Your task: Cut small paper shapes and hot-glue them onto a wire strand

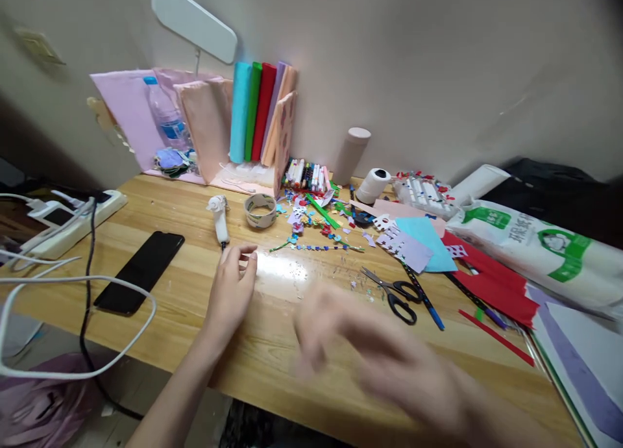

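My left hand [232, 280] rests on the wooden table [272, 344], its fingers loosely bent and apart with nothing seen between them. Just beyond it is a white glue gun [220, 219], its dark cord end close to my knuckles. Over the front of the table my right hand [341, 331] is smeared by motion, so its fingers and anything in them cannot be made out. Black-handled scissors [395, 293] lie beyond the right hand. A roll of tape [259, 211] and a thin strand of small coloured paper shapes [321, 247] lie past both hands.
To the left are a black phone [141, 273], looping white cable [150, 298] and a power strip [73, 224]. Paper rolls [256, 113] stand at the back. Coloured paper [496, 286], a blue-ended pen [428, 303] and a white-green package [540, 240] lie right.
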Demonstrator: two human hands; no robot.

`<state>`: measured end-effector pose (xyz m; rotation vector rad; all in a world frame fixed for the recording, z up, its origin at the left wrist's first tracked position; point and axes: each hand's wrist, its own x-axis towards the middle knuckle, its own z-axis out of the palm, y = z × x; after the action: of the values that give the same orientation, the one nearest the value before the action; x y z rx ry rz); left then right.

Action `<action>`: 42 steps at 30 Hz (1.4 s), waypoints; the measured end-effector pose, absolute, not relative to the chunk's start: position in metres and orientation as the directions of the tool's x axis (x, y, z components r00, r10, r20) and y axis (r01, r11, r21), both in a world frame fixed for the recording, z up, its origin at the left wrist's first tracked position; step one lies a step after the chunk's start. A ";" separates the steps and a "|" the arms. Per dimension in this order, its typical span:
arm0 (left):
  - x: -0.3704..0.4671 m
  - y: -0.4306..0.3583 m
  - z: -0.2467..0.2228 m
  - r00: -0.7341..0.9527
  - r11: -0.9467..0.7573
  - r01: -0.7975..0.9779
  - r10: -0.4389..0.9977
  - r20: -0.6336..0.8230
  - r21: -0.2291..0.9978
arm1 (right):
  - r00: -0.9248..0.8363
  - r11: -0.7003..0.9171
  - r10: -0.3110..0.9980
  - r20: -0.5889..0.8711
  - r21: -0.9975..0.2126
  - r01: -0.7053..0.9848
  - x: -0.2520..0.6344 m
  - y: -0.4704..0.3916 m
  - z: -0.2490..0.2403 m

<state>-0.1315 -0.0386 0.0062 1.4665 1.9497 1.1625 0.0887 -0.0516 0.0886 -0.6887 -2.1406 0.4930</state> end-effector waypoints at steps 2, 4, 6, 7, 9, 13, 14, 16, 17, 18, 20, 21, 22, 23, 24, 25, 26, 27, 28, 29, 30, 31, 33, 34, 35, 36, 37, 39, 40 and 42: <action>-0.146 -0.037 0.003 -0.430 0.146 0.589 0.889 0.156 0.795 | -0.631 0.626 0.671 0.390 -0.753 0.200 0.039 -0.013 0.069; -0.157 -0.035 -0.004 -0.478 0.193 0.599 0.865 0.154 0.777 | -0.619 0.517 0.727 0.296 -0.830 0.210 -0.009 0.022 0.035; -0.165 -0.030 -0.011 -0.504 0.236 0.606 0.853 0.137 0.760 | -0.558 0.477 0.787 0.262 -0.833 0.281 -0.053 0.052 -0.001; -0.168 -0.028 -0.014 -0.514 0.261 0.617 0.848 0.129 0.742 | -0.542 0.476 0.799 0.260 -0.823 0.308 -0.072 0.064 -0.017; -0.174 -0.022 -0.018 -0.523 0.304 0.637 0.845 0.108 0.708 | -0.524 0.489 0.807 0.272 -0.806 0.334 -0.104 0.080 -0.040; -0.188 -0.011 -0.023 -0.516 0.331 0.621 0.855 0.052 0.711 | -0.516 0.539 0.773 0.370 -0.812 0.225 -0.147 0.093 -0.051; -0.191 -0.009 -0.024 -0.514 0.334 0.614 0.857 0.042 0.715 | -0.512 0.542 0.769 0.383 -0.815 0.204 -0.153 0.093 -0.050; -0.194 -0.007 -0.023 -0.508 0.329 0.605 0.861 0.032 0.725 | -0.503 0.501 0.796 0.337 -0.834 0.233 -0.158 0.090 -0.045; -0.194 -0.008 -0.022 -0.502 0.321 0.601 0.864 0.033 0.732 | -0.494 0.462 0.818 0.293 -0.848 0.261 -0.157 0.087 -0.041; -0.193 -0.010 -0.020 -0.494 0.310 0.598 0.869 0.035 0.740 | -0.483 0.423 0.838 0.254 -0.862 0.280 -0.154 0.084 -0.037; -0.187 -0.018 -0.011 -0.470 0.278 0.591 0.882 0.043 0.757 | -0.470 0.378 0.853 0.225 -0.889 0.259 -0.140 0.075 -0.024; -0.181 -0.024 -0.004 -0.451 0.254 0.586 0.891 0.049 0.769 | -0.473 0.381 0.848 0.241 -0.896 0.227 -0.129 0.070 -0.018; -0.175 -0.031 0.004 -0.423 0.225 0.583 0.904 0.055 0.781 | -0.471 0.390 0.843 0.261 -0.899 0.201 -0.114 0.064 -0.011; -0.166 -0.038 0.013 -0.368 0.162 0.565 0.927 0.072 0.809 | -0.473 0.399 0.836 0.279 -0.900 0.174 -0.096 0.058 -0.004; -0.157 -0.045 0.022 -0.299 0.099 0.554 0.950 0.087 0.827 | -0.470 0.406 0.832 0.295 -0.902 0.151 -0.076 0.052 0.001; -0.147 -0.050 0.030 -0.213 0.029 0.550 0.971 0.106 0.835 | -0.456 0.406 0.836 0.305 -0.903 0.141 -0.054 0.046 0.006; -0.137 -0.054 0.038 -0.127 -0.031 0.548 0.984 0.121 0.836 | -0.437 0.403 0.845 0.309 -0.904 0.140 -0.030 0.039 0.009; -0.126 -0.056 0.043 -0.049 -0.074 0.548 0.991 0.120 0.833 | -0.410 0.399 0.855 0.316 -0.907 0.132 -0.007 0.033 0.011; -0.115 -0.055 0.047 0.024 -0.117 0.552 0.992 0.125 0.825 | -0.365 0.393 0.868 0.337 -0.915 0.088 0.017 0.026 0.011; -0.105 -0.052 0.048 0.094 -0.157 0.562 0.988 0.126 0.812 | -0.312 0.357 0.894 0.322 -0.932 0.061 0.039 0.019 0.011; -0.094 -0.047 0.047 0.161 -0.194 0.577 0.979 0.123 0.793 | -0.253 0.322 0.919 0.301 -0.946 0.043 0.060 0.012 0.010; -0.083 -0.039 0.044 0.221 -0.230 0.598 0.968 0.118 0.768 | -0.193 0.292 0.940 0.282 -0.956 0.027 0.078 0.006 0.008; -0.063 -0.021 0.034 0.311 -0.287 0.654 0.946 0.097 0.700 | -0.077 0.254 0.964 0.253 -0.967 0.010 0.110 -0.005 0.004; -0.053 -0.012 0.027 0.334 -0.303 0.684 0.939 0.084 0.663 | -0.027 0.248 0.968 0.248 -0.969 0.007 0.123 -0.009 0.001; -0.044 -0.003 0.020 0.349 -0.313 0.710 0.934 0.071 0.631 | 0.014 0.247 0.969 0.247 -0.969 0.007 0.134 -0.013 -0.002; -0.037 0.005 0.013 0.367 -0.320 0.721 0.929 0.053 0.615 | 0.045 0.246 0.968 0.246 -0.969 0.011 0.143 -0.016 -0.005; -0.030 0.012 0.006 0.391 -0.321 0.715 0.920 0.025 0.621 | 0.068 0.243 0.968 0.243 -0.970 0.017 0.150 -0.019 -0.008; -0.021 0.021 -0.005 0.425 -0.304 0.686 0.905 -0.025 0.661 | 0.092 0.233 0.968 0.235 -0.972 0.033 0.161 -0.022 -0.015; -0.017 0.023 -0.010 0.437 -0.298 0.668 0.899 -0.035 0.681 | 0.095 0.225 0.969 0.228 -0.973 0.043 0.164 -0.023 -0.017; -0.012 0.023 -0.017 0.450 -0.303 0.641 0.893 -0.025 0.706 | 0.079 0.202 0.975 0.207 -0.977 0.067 0.167 -0.025 -0.022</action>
<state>-0.0121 0.0234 -0.0172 2.0505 1.2778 0.4983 0.1667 -0.0249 -0.0216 -1.1370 -1.2783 0.9665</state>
